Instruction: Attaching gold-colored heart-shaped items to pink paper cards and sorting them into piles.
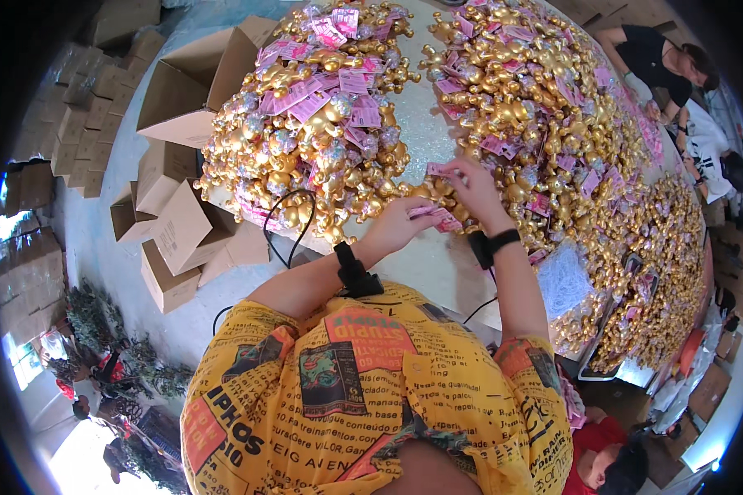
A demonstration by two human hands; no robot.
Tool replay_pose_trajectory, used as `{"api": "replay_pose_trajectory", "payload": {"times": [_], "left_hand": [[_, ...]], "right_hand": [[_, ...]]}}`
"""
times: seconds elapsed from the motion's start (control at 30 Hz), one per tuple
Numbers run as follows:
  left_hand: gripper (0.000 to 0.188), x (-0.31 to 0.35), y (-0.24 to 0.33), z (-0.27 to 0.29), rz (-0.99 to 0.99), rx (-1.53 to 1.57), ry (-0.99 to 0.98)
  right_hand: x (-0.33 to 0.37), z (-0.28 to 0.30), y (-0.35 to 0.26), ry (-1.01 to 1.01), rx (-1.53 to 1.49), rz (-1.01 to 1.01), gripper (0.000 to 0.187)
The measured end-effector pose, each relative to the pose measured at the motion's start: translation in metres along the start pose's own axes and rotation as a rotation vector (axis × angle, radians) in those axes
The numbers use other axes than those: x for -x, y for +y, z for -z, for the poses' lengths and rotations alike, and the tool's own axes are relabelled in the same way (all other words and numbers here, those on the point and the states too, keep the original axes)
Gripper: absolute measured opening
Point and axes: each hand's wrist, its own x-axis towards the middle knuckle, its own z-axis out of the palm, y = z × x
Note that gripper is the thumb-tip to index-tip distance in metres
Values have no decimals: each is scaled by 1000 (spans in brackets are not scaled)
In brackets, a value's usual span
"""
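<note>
A small pink tag (437, 216) is pinched in the fingers of the left hand (400, 224), at the near edge of the table (425, 132). A second pink tag (439, 169) is gripped between the fingertips of the right hand (475, 188), just above the first. Both are held beside heaps of gold ornaments (305, 140) mixed with more pink tags. Open cardboard boxes (186, 235) are stood on the floor to the left; their contents cannot be made out.
</note>
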Motion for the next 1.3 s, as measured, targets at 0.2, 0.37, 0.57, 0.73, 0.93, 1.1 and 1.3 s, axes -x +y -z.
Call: {"api": "replay_pose_trajectory", "payload": {"times": [0.2, 0.37, 0.57, 0.73, 0.93, 1.1, 1.3], "left_hand": [[20, 12, 4, 8, -43, -51, -156], [21, 10, 4, 10, -66, 21, -188], [19, 11, 18, 12, 129, -29, -216], [20, 7, 8, 8, 144, 81, -207], [20, 11, 14, 14, 161, 106, -137], [20, 7, 11, 16, 113, 150, 0], [18, -3, 17, -1, 56, 238, 83]], "right_hand": [[-22, -55, 31, -79, 650, 63, 10], [-18, -46, 44, 10, 700, -116, 14], [2, -9, 54, 414, 492, -580, 17], [-3, -27, 65, 411, 615, -485, 16], [13, -29, 56, 343, 346, -343, 16], [29, 3, 29, 349, -115, -178, 10], [58, -1, -46, 277, -396, -136, 9]]}}
